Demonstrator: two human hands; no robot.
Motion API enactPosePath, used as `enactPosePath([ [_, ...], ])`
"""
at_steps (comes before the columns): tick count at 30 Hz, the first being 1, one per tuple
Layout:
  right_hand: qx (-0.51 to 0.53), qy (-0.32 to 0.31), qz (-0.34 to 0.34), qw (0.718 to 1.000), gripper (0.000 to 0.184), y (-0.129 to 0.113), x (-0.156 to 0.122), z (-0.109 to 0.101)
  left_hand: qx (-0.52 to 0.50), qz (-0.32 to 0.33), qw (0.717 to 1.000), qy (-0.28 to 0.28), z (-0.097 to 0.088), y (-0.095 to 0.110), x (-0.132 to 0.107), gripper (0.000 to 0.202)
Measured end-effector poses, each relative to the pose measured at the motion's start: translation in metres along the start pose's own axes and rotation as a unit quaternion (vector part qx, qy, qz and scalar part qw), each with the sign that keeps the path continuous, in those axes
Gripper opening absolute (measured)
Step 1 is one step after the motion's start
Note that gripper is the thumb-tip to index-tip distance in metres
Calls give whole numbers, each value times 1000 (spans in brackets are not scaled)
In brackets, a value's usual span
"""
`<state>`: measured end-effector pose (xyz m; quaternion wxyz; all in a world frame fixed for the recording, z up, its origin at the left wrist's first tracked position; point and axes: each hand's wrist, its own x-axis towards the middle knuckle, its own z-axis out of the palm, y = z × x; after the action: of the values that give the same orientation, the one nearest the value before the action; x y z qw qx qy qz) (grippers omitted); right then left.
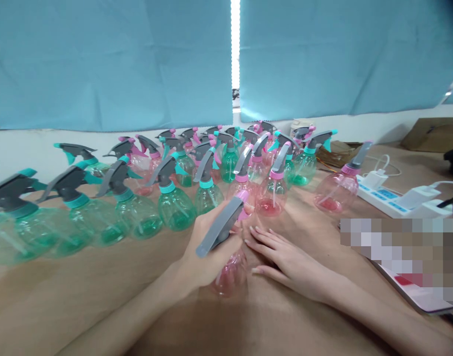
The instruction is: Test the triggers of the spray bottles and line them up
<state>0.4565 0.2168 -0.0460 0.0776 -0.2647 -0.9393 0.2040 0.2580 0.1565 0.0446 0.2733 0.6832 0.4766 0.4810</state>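
Observation:
My left hand [207,242] is wrapped round the neck of a pink spray bottle [229,277] that stands on the wooden table [278,326]. Its grey and pink trigger head rises above my fingers, the nozzle pointing away from me. Just right of the bottle, my right hand [281,252] lies flat on the tabletop with its fingers stretched out, holding nothing. Beyond my hands stand two more pink bottles, one behind the held one and another pink bottle [271,195] with red liquid low inside. A green spray bottle [176,207] is to the left.
Several green and pink spray bottles fill the table's left and back. A lone pink bottle [337,190] stands right, beside a white power strip [382,195] with plugged-in chargers. A blurred-out device [415,291] lies at the right. Blue curtains [111,64] hang behind.

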Motion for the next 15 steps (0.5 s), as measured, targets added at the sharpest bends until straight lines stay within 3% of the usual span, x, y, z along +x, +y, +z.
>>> enactPosePath([
  [15,-4,3,-4,1000,65,2,-1,1,21,19,1000,-8,-3,0,0,15],
])
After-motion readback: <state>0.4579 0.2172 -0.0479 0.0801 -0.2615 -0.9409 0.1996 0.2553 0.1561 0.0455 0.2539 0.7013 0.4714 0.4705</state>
